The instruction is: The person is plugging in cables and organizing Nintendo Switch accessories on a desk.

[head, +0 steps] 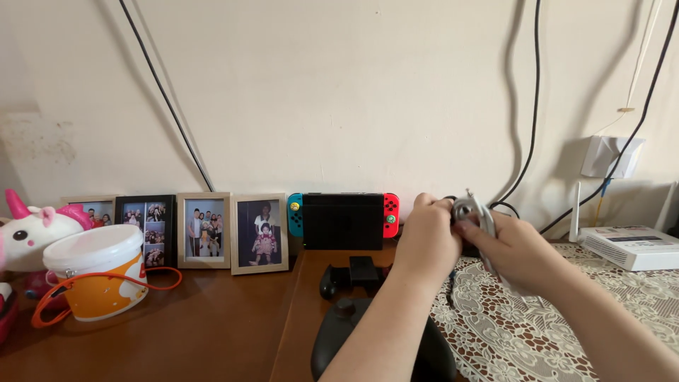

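Grey cable [475, 212] in a tight coil, glossy, clenched between left hand [427, 240] and right hand [515, 247].

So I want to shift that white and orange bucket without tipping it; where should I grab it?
Take the bucket around its body from above and in front, just under the white lid: it stands upright, and its right side is open wood. The orange strap loops loosely on the desk, so it looks a less steady hold.
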